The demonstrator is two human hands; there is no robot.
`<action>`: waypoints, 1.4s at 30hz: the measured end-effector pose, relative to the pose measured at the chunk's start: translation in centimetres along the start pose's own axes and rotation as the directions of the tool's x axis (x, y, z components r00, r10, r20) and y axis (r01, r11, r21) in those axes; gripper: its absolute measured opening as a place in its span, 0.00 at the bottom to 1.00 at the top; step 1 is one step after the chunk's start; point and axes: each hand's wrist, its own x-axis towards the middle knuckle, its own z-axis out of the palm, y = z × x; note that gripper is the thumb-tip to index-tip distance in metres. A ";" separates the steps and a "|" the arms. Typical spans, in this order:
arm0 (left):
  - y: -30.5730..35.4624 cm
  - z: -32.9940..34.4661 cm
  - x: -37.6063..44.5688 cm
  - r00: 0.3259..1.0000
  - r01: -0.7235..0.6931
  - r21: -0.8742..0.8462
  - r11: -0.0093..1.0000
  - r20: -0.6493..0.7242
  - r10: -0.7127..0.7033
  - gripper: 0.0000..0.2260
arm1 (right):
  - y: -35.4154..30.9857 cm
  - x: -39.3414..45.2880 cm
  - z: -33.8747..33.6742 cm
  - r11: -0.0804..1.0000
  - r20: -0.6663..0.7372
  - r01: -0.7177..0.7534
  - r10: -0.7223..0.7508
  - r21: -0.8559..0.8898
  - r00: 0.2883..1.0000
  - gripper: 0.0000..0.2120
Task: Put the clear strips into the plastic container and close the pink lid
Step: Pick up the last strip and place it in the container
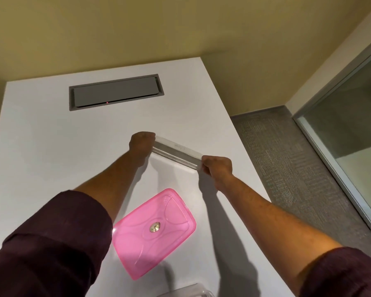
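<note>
A bundle of clear strips (177,152) is held level above the white table (41,146), past its middle. My left hand (141,144) grips the bundle's left end and my right hand (217,167) grips its right end. The pink lid (154,232) lies flat on the table nearer to me, below and between my forearms, with a small round metal piece at its middle. Only a corner of the clear plastic container (189,291) shows at the bottom edge of the view, just below the lid.
A grey recessed cable hatch (116,92) sits in the table's far part. The table's right edge runs diagonally past my right arm, with grey carpet (287,168) below it. A glass partition (351,136) stands at the right, a yellow wall behind.
</note>
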 end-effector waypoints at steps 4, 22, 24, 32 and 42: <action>-1.8 -1.6 -3.7 0.992 0.014 -0.123 0.992 -0.122 -0.029 0.09 | 1.8 -2.9 -1.2 0.995 0.007 0.028 -0.029 0.099 1.000 0.07; -14.2 -10.9 -27.8 0.988 0.025 -0.383 0.923 -0.131 -0.081 0.10 | 10.7 -22.4 -7.2 0.950 0.307 0.303 -0.266 -0.077 0.914 0.16; -14.3 -12.0 -29.3 0.988 -0.019 -0.435 0.900 -0.148 -0.051 0.11 | 11.9 -24.3 -7.2 0.957 0.368 0.275 -0.224 -0.090 0.902 0.08; -13.1 -11.8 -36.1 1.000 0.003 -0.499 0.867 0.009 0.002 0.30 | 15.4 -31.1 -4.4 0.975 0.526 -0.079 -0.044 0.208 0.849 0.10; -15.0 -11.7 -39.3 0.966 -0.258 0.080 0.963 -0.007 0.260 0.23 | 16.1 -35.4 -2.6 0.995 0.524 -0.064 0.015 0.076 0.852 0.20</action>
